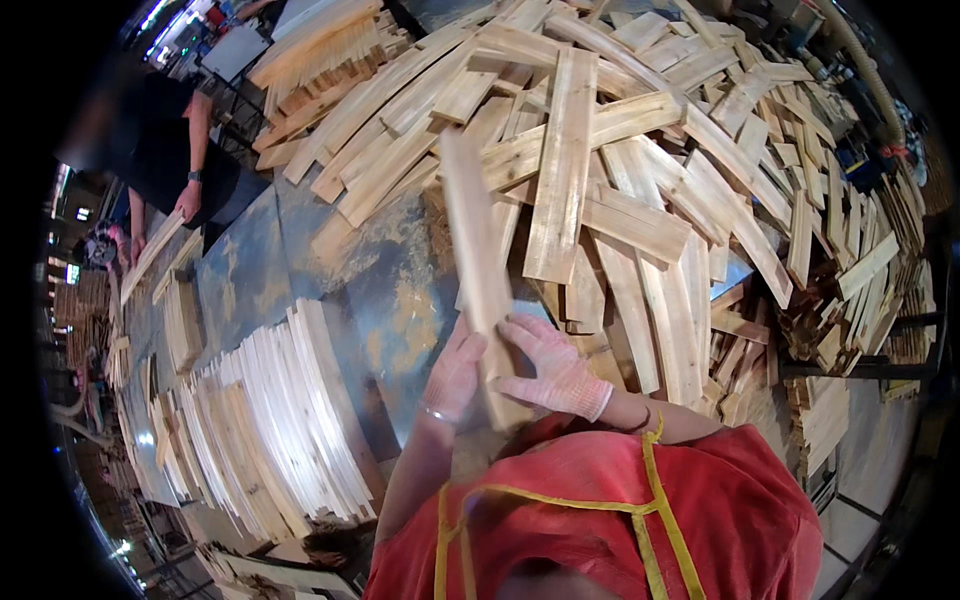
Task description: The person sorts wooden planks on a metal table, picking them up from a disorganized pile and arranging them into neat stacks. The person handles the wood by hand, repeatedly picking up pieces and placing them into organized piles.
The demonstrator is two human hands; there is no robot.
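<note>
A long wooden board [472,230], blurred by motion toward its far end, stands out from between my two hands. Along its left edge my left hand [455,372], in a pale glove, is closed against the wood. My right hand [555,368], also gloved, grips the board's right side with its thumb and fingers at the near end. Just beyond the hands lies a big jumbled heap of loose planks [640,215]. To my left, a tight row of boards on edge [290,400] sits on the worn metal table [345,290].
At the far left a person in dark clothes [165,150] holds narrow wood strips [155,260]. A neat stack of boards [320,60] stands at the back. More planks pile up on the right [850,240], near a dark metal frame [850,370].
</note>
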